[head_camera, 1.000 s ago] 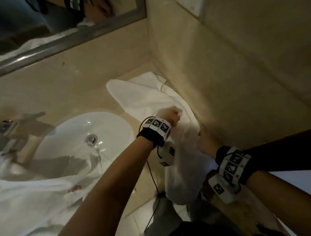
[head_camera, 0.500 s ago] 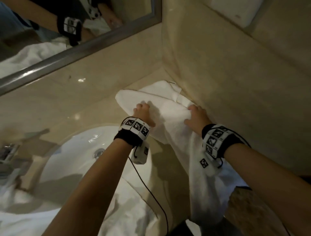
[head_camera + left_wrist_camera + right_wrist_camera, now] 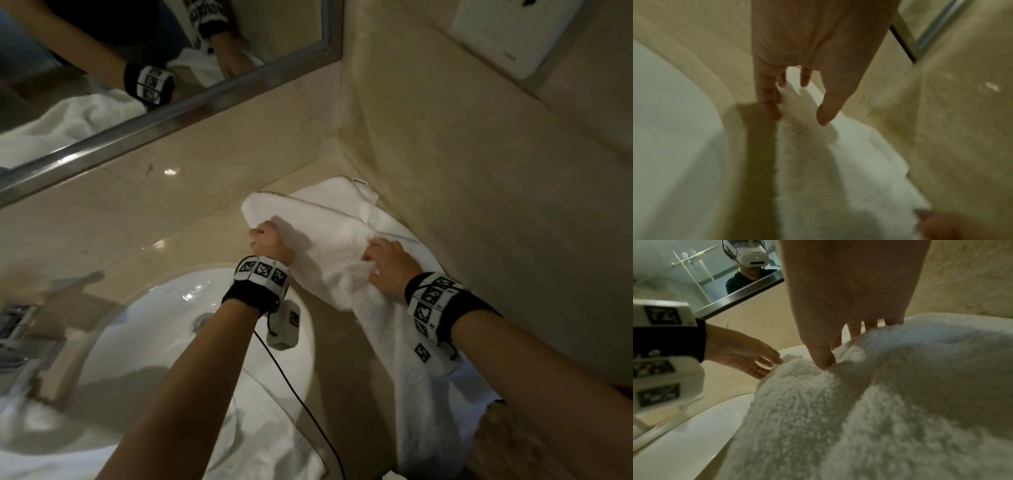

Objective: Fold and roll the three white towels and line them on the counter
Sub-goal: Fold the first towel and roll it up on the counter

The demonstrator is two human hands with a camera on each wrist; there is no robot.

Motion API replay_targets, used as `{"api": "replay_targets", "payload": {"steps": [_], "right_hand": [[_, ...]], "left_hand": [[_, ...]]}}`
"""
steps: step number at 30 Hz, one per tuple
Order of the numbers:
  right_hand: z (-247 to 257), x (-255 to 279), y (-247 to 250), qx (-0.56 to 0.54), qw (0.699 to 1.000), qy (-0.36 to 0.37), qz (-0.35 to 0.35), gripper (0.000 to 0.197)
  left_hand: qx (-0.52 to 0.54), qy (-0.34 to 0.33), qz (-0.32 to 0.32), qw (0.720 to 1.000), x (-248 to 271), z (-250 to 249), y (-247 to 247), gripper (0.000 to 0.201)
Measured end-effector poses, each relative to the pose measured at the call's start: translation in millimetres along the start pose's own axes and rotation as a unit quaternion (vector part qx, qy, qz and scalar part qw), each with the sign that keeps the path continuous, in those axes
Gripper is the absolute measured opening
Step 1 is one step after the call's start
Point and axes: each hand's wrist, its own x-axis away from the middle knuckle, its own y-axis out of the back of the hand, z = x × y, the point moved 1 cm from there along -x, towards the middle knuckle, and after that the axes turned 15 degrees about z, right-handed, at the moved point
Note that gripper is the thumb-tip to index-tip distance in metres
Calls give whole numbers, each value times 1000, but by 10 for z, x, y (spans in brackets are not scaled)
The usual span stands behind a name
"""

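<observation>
Head view: left hand (image 3: pixel 270 241) and right hand (image 3: pixel 388 265) each pinch the towel (image 3: pixel 329 246) (counter corner (image 3: pixel 212 226)).

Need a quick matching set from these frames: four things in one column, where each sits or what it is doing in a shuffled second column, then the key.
Things:
1. left hand
2. right hand
3. sink basin
4. mirror

Places or states:
A. on the wall above the counter
B. pinches the towel's edge on the sink side
C. set in the counter, left of the towel
D. grips the towel on the side-wall side

Pairs: 1-B, 2-D, 3-C, 4-A
</observation>
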Motion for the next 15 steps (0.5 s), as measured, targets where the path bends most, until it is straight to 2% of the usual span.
{"api": "replay_targets", "payload": {"steps": [4, 7, 11, 13, 15], "right_hand": [[49, 55, -29, 10, 999, -3, 30, 39], [135, 138, -71, 41, 998, 12, 52, 20], [148, 258, -122, 55, 993, 47, 94, 11], [95, 296, -150, -5, 992, 60, 114, 20], [80, 354, -181, -26, 986, 76, 144, 26]], "left_hand": [[173, 85, 23, 981, -26, -56, 93, 84], [280, 97, 26, 955, -29, -79, 170, 74], [205, 110, 55, 971, 19, -9, 195, 53], [193, 96, 19, 976, 66, 51, 162, 57], [153, 89, -39, 983, 121, 112, 125, 69]]}}
